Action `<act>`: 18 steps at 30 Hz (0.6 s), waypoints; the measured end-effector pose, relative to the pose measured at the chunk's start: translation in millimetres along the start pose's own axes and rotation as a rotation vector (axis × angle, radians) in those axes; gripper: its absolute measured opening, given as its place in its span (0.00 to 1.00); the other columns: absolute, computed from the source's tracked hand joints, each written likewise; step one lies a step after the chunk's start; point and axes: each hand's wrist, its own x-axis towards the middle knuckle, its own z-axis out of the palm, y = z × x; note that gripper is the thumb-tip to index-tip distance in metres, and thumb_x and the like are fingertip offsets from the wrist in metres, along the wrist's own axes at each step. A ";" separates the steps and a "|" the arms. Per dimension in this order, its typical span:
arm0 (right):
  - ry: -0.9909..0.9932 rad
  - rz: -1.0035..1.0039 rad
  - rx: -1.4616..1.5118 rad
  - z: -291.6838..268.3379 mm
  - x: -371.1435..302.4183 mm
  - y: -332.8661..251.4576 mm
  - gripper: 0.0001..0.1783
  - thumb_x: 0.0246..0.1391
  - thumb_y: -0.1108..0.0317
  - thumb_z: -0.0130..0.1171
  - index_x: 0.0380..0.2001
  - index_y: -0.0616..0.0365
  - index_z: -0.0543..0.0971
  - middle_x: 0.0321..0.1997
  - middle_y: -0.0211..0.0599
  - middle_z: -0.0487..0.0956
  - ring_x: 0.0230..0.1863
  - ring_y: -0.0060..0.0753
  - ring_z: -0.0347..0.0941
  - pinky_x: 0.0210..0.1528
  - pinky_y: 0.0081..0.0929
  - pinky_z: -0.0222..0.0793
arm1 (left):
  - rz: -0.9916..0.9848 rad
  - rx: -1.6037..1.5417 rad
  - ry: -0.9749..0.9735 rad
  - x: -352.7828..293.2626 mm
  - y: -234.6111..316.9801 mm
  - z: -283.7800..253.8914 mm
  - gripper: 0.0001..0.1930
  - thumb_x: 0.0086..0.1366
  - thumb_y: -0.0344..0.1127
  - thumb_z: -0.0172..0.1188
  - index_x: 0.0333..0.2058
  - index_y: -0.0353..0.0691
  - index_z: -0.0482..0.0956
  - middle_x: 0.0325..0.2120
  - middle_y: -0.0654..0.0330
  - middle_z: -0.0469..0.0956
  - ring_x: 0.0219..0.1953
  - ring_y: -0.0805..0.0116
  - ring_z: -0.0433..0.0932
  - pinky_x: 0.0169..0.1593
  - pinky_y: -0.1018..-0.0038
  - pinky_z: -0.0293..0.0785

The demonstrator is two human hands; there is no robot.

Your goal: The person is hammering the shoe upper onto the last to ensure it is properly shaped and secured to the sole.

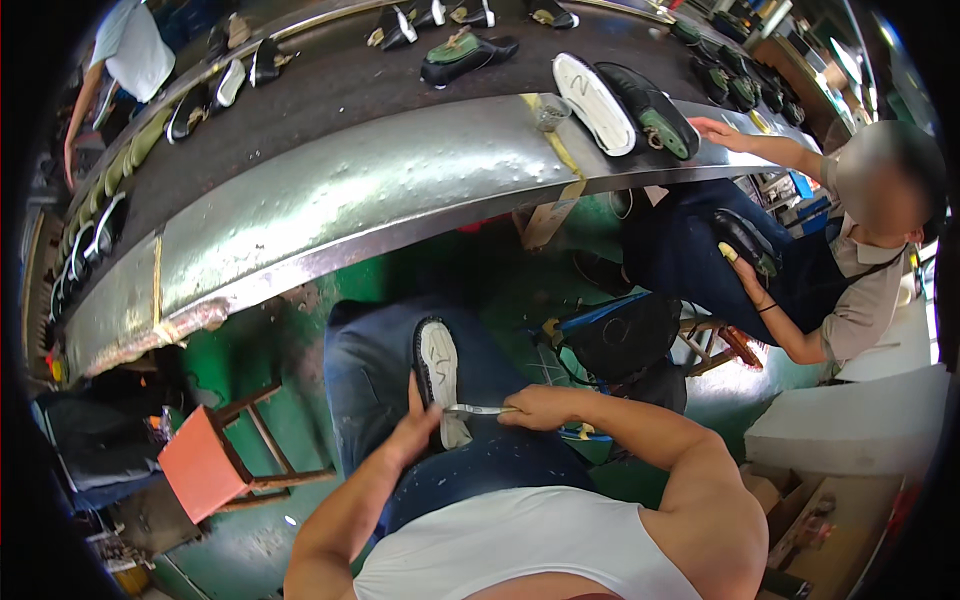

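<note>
A shoe with a pale sole and dark edging (438, 365) lies sole up on my lap, its toe pointing away from me. My left hand (412, 432) grips it by its left side near the heel. In my right hand (545, 408) is a thin, shiny flat metal tool (478, 409), held level from the right. Its far end reaches the sole beside my left fingers; whether it presses in I cannot tell. A loose pale flap (455, 433) hangs at the heel end.
A long metal-edged bench (330, 210) curves across ahead, bearing several shoes (468, 57) and a clear cup (550, 112). At right, a seated co-worker (850, 230) touches a shoe on the bench and holds another. An orange-topped stool (205, 463) stands left, a black bag (620, 340) right.
</note>
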 end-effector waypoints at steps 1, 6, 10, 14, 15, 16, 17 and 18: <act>0.015 0.002 0.005 -7.1 1.1 -0.2 0.27 0.67 0.45 0.46 0.43 0.60 0.79 0.39 0.48 0.82 0.41 0.52 0.80 0.45 0.44 0.75 | 0.003 -0.063 -0.043 -7.4 -0.3 2.1 0.47 0.72 0.39 0.53 0.72 0.46 0.22 0.71 0.45 0.47 0.71 0.54 0.52 0.71 0.70 0.49; -0.252 0.204 0.355 -44.3 -4.2 -24.9 0.29 0.69 0.45 0.45 0.36 0.64 0.78 0.33 0.41 0.82 0.28 0.32 0.79 0.22 0.28 0.74 | -0.092 -0.150 -0.049 -15.9 22.5 6.9 0.49 0.69 0.36 0.55 0.72 0.43 0.23 0.72 0.43 0.41 0.73 0.54 0.47 0.71 0.70 0.47; 0.208 -0.042 0.261 -31.4 3.6 -48.8 0.26 0.69 0.49 0.45 0.36 0.64 0.76 0.33 0.48 0.81 0.35 0.45 0.80 0.39 0.40 0.76 | 0.132 0.219 0.146 -1.4 -0.7 12.6 0.49 0.65 0.35 0.57 0.71 0.33 0.29 0.71 0.38 0.40 0.74 0.49 0.45 0.72 0.68 0.48; 0.280 0.038 -0.112 -0.1 31.7 -26.5 0.23 0.68 0.50 0.45 0.36 0.62 0.76 0.34 0.55 0.80 0.40 0.63 0.76 0.44 0.50 0.70 | 0.054 0.239 0.266 -1.3 11.2 17.1 0.47 0.65 0.34 0.60 0.73 0.38 0.36 0.66 0.44 0.61 0.66 0.56 0.65 0.67 0.67 0.61; 0.146 0.109 -0.005 -18.5 29.6 -30.9 0.23 0.67 0.49 0.47 0.38 0.61 0.76 0.34 0.54 0.80 0.39 0.61 0.77 0.42 0.49 0.71 | 0.063 0.246 0.279 -0.4 14.9 10.8 0.47 0.65 0.34 0.60 0.73 0.38 0.36 0.66 0.44 0.61 0.66 0.56 0.65 0.67 0.67 0.61; 0.157 0.100 -0.010 -35.1 25.4 -29.0 0.23 0.67 0.49 0.47 0.38 0.61 0.76 0.34 0.54 0.80 0.39 0.61 0.77 0.42 0.49 0.71 | 0.020 -0.072 0.236 -3.3 19.2 4.8 0.45 0.65 0.34 0.61 0.72 0.38 0.42 0.63 0.48 0.65 0.63 0.58 0.68 0.65 0.67 0.64; 0.222 0.087 0.139 -43.7 13.8 -25.6 0.22 0.66 0.49 0.49 0.39 0.60 0.77 0.35 0.53 0.80 0.39 0.60 0.77 0.43 0.49 0.71 | -0.037 -0.383 0.166 -11.4 28.1 -0.2 0.42 0.65 0.34 0.62 0.72 0.38 0.48 0.61 0.52 0.70 0.60 0.60 0.72 0.63 0.67 0.67; 0.290 0.080 0.293 -51.0 2.7 -25.1 0.21 0.65 0.50 0.50 0.39 0.59 0.77 0.35 0.52 0.80 0.39 0.60 0.77 0.44 0.48 0.71 | -0.118 -0.524 0.157 -25.0 48.8 -10.1 0.38 0.64 0.33 0.63 0.70 0.38 0.56 0.59 0.56 0.72 0.57 0.64 0.74 0.60 0.67 0.70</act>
